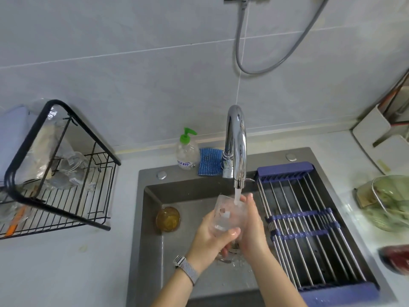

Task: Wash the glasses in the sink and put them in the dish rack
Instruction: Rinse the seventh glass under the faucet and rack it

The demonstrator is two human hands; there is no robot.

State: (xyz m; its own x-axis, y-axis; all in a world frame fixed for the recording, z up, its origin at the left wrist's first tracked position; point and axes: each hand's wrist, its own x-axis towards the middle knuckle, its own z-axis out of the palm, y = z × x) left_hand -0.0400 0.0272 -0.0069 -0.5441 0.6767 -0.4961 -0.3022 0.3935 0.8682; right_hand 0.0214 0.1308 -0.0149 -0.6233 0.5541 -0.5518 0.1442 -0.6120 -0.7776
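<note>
A clear glass [225, 216] is held over the grey sink [152, 209] under water running from the chrome faucet [236, 147]. My left hand [212, 240] grips the glass from below and the left. My right hand [252, 227] wraps its right side, fingers reaching up by the rim. An amber glass [168, 219] stands in the sink's left corner. Part of another clear glass [230, 253] shows beneath my hands. The black wire dish rack [62, 180] stands on the counter at the left and holds clear glasses [73, 169].
A blue and steel roll-up drainer [309, 229] spans the sink's right side. A green-pump soap bottle [187, 151] and blue sponge cloth [209, 161] sit behind the sink. A bowl of greens [389, 202] and a red item [396, 258] lie on the right counter.
</note>
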